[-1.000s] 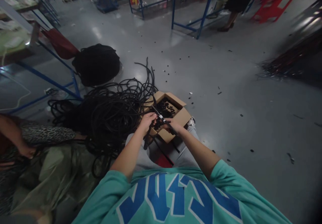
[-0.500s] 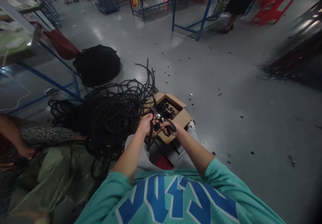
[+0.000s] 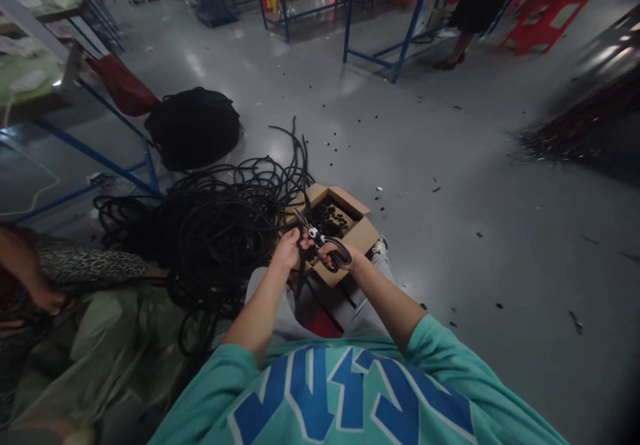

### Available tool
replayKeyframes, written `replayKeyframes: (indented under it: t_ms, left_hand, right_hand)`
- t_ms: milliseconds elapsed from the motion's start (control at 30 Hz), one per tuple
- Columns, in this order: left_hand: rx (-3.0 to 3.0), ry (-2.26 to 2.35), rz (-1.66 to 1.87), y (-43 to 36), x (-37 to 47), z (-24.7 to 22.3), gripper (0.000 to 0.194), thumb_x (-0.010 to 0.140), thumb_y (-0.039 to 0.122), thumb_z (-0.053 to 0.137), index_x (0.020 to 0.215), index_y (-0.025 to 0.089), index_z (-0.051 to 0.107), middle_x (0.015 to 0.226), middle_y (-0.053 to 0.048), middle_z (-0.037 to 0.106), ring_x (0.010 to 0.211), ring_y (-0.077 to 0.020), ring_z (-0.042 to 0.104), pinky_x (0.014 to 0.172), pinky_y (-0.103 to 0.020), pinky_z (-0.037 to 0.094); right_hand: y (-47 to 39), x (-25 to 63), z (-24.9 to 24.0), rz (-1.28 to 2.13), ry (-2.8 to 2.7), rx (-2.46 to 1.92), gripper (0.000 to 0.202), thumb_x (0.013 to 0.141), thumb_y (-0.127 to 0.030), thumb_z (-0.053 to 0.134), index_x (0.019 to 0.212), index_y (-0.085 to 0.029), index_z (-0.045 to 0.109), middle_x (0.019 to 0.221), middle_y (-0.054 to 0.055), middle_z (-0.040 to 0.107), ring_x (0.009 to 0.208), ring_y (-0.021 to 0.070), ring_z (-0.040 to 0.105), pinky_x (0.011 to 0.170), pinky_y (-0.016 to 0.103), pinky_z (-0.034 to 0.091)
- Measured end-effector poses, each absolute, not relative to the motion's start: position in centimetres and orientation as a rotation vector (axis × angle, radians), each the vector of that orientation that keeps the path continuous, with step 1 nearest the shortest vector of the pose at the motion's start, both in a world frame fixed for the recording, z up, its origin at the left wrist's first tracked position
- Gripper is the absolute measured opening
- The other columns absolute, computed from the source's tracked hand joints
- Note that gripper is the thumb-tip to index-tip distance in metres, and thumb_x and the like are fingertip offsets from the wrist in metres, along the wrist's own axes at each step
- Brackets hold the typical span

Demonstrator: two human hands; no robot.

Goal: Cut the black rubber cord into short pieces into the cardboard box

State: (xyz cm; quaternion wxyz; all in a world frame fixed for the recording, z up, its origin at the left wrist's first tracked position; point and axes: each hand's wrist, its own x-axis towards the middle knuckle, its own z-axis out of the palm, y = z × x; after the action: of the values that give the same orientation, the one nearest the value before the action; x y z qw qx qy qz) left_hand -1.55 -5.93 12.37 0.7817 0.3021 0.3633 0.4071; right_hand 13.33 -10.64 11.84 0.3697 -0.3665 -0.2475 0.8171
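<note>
My right hand (image 3: 331, 253) is closed around the black handles of a pair of scissors (image 3: 336, 248), whose blades point up and left toward my other hand. Between the fingers of my left hand (image 3: 289, 246) is a black cord (image 3: 300, 278), its lower part hanging down beside my knee. The blades lie close by the cord at my left fingertips; whether they touch it I cannot tell. Beneath both hands stands an open cardboard box (image 3: 364, 237) with many short black pieces (image 3: 330, 216) inside. A big tangle of black cord (image 3: 215, 225) lies left of the box.
A round black bundle (image 3: 195, 128) sits behind the tangle, near a blue-legged table (image 3: 95, 155). At left, another person's hand (image 3: 49, 298) is by a greenish plastic sheet (image 3: 115, 345). Small black scraps dot the grey floor (image 3: 450, 232). A red stool (image 3: 550, 18) stands far right.
The scissors have shifted slightly left and their blades have tilted a little. Both hands stay over the box, and the co-worker's hand at left has moved slightly.
</note>
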Motion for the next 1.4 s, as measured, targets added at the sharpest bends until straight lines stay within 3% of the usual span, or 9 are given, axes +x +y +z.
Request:
replayKeyframes:
  t_ms: [433,633,733,900,1067,1167,1300,1400]
  left_hand:
    - [0.849,0.876,0.799,-6.2,-1.0,13.3,0.031,0.057,0.027,0.068,0.077,0.013,0.048,0.050,0.006,0.047,0.035,-0.0017,0.036,0.037,-0.017,0.024]
    - [0.914,0.839,0.618,-5.3,-1.6,14.3,0.054,0.058,0.015,0.056,0.111,0.016,0.046,0.048,0.007,0.049,0.031,-0.0036,0.038,0.036,-0.016,0.023]
    - [1.015,0.870,0.578,-5.0,-1.6,14.9,0.051,0.056,0.013,0.055,0.108,0.012,0.050,0.051,0.004,0.053,0.034,-0.0051,0.043,0.036,-0.017,0.024]
    - [1.176,0.959,0.641,-5.2,-0.9,15.2,0.043,0.062,0.018,0.059,0.104,0.012,0.052,0.056,0.003,0.054,0.037,-0.0037,0.043,0.036,-0.016,0.026]
    - [1.380,1.050,0.672,-5.4,-0.6,15.1,0.038,0.068,0.027,0.059,0.104,0.014,0.057,0.052,0.005,0.050,0.041,-0.0051,0.041,0.041,-0.018,0.030]
    - [1.513,1.120,0.716,-5.6,-0.5,15.4,0.033,0.070,0.024,0.057,0.101,0.015,0.060,0.063,0.001,0.058,0.046,-0.0069,0.045,0.047,-0.020,0.035]
    - [1.654,1.146,0.817,-6.2,-0.3,16.0,0.028,0.068,0.018,0.057,0.096,0.018,0.063,0.092,-0.004,0.065,0.073,-0.0143,0.058,0.068,-0.025,0.043]
    - [1.677,1.157,0.866,-6.9,-0.2,16.6,0.028,0.069,0.017,0.057,0.095,0.017,0.064,0.094,-0.005,0.065,0.087,-0.0178,0.058,0.081,-0.029,0.042]
  right_hand:
    - [-11.2,13.3,13.4,1.921,-0.745,-1.133,0.032,0.048,-0.016,0.061,0.079,-0.014,0.054,0.041,-0.007,0.051,0.032,0.0059,0.041,0.031,0.016,0.033]
    - [-11.7,13.8,14.2,2.026,-0.752,-0.985,0.022,0.050,-0.018,0.060,0.070,-0.014,0.052,0.043,-0.006,0.051,0.033,0.0057,0.042,0.032,0.017,0.033]
    - [-11.9,14.0,14.3,2.039,-0.743,-0.936,0.019,0.053,-0.022,0.061,0.066,-0.014,0.050,0.045,-0.005,0.051,0.034,0.0060,0.043,0.032,0.018,0.034]
    - [-12.2,14.5,14.8,1.996,-0.812,-0.929,0.031,0.055,-0.023,0.062,0.083,-0.014,0.052,0.052,-0.004,0.055,0.039,0.0084,0.048,0.036,0.020,0.038]
    - [-12.4,15.1,16.1,1.898,-0.951,-1.006,0.039,0.055,-0.020,0.061,0.092,-0.015,0.052,0.056,-0.005,0.052,0.046,0.0077,0.047,0.043,0.019,0.037]
    - [-12.6,15.3,16.7,1.869,-1.018,-1.063,0.042,0.055,-0.020,0.061,0.096,-0.015,0.052,0.057,-0.006,0.050,0.047,0.0070,0.045,0.044,0.019,0.035]
    - [-13.3,15.7,17.5,1.855,-1.086,-1.084,0.045,0.054,-0.016,0.063,0.098,-0.017,0.053,0.069,-0.004,0.053,0.059,0.0080,0.049,0.056,0.020,0.039]
    - [-13.9,16.0,18.3,1.880,-1.145,-1.017,0.046,0.056,-0.016,0.064,0.101,-0.018,0.053,0.082,-0.002,0.056,0.076,0.0110,0.052,0.073,0.024,0.041]
